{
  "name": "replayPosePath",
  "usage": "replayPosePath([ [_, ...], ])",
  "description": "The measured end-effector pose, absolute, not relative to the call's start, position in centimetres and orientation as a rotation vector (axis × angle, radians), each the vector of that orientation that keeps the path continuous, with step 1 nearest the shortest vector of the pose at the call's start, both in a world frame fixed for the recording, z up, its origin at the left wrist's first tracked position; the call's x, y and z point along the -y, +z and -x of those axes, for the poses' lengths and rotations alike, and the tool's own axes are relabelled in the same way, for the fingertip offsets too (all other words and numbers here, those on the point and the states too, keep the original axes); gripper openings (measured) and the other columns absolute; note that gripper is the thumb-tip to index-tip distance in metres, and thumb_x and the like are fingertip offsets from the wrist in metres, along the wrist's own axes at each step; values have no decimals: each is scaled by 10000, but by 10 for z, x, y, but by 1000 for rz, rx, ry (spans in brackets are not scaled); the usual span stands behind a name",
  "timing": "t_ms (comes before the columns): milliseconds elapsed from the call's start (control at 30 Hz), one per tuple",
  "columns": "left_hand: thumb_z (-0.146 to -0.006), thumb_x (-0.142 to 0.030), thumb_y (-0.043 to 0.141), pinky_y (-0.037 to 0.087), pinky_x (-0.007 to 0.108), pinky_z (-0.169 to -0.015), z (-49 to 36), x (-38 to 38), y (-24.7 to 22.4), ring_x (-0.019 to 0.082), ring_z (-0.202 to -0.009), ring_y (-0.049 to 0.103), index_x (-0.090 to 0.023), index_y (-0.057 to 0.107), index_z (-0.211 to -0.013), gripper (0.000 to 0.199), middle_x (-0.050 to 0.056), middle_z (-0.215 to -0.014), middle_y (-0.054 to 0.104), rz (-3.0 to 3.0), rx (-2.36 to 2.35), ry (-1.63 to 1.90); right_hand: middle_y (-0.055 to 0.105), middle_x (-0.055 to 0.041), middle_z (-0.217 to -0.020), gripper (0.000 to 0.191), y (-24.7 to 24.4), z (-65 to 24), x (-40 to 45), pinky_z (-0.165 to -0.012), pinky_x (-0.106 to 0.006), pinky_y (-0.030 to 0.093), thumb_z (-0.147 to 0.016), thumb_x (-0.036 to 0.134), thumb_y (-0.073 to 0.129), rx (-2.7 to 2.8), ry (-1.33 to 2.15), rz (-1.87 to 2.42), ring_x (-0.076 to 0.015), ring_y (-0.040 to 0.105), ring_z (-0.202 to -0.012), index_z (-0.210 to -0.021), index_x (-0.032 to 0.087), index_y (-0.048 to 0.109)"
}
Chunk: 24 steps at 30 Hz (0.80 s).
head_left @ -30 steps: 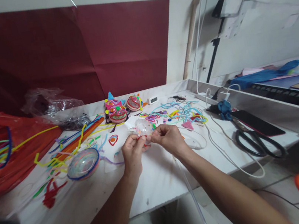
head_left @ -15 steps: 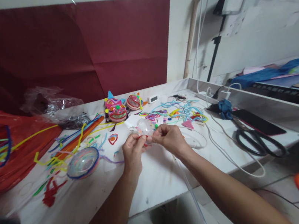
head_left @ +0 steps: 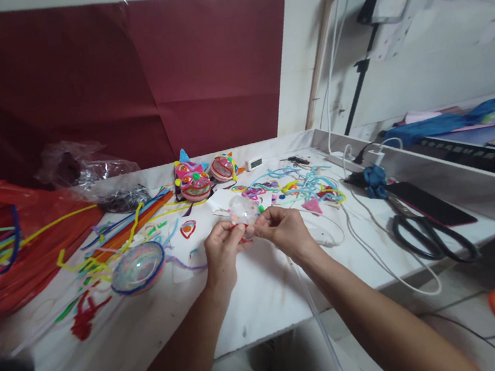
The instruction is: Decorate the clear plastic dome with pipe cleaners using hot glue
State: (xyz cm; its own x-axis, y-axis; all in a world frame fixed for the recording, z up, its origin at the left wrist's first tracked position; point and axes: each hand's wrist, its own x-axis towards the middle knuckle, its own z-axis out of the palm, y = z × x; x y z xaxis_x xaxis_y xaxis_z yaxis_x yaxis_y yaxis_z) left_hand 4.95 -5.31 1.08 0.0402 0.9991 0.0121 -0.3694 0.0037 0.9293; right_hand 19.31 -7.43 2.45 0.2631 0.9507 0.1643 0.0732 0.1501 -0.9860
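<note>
My left hand (head_left: 221, 252) and my right hand (head_left: 286, 229) meet over the middle of the table, both with closed fingers. Between their fingertips is a small red strip (head_left: 242, 230), pinched from both sides. Just behind the fingertips sits a clear rounded piece (head_left: 242, 209) with small coloured bits on it, partly hidden by the fingers. A clear bowl (head_left: 137, 267) with a blue rim lies left of my left hand. A red and orange loop shape (head_left: 188, 229) is on the table behind that hand.
Two colourful decorated figures (head_left: 195, 186) stand at the back. Coloured stems (head_left: 307, 181) lie scattered behind my right hand. Large black-handled scissors (head_left: 429, 236), a phone (head_left: 431, 202) and white cables lie on the right. A red plastic bag (head_left: 28, 243) covers the left side.
The hands hold almost the same pose, fingertips still together on the red strip. The view has shifted very slightly.
</note>
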Motion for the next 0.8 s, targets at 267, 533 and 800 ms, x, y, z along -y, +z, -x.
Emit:
replayPosePath([
  [267, -553, -467, 980, 655, 376, -682, -49, 52, 8, 216, -719, 703, -249, 611, -735, 466, 22, -743, 755, -986, -904, 1319, 577, 26, -544, 532, 33, -191, 78, -482, -268, 295, -444, 534, 1028, 1046, 927, 1264, -122, 437, -546, -609, 214, 636],
  [533, -554, -477, 997, 644, 344, -641, -47, 53, 10, 206, -701, 703, -245, 595, -725, 494, -3, -706, 720, -1014, -902, 1278, 573, 35, -538, 551, 31, -195, 76, -486, -268, 297, -418, 594, 996, 1069, 880, 1342, -125, 436, -532, -582, 234, 613],
  [800, -540, -473, 978, 633, 326, -608, -47, 51, 9, 211, -701, 717, -243, 611, -711, 465, 21, -732, 763, -1050, -922, 1242, 645, 16, -607, 438, 32, -202, 82, -566, -284, 352, -597, 543, 965, 1237, 668, 1457, -159, 524, -594, -616, 244, 646],
])
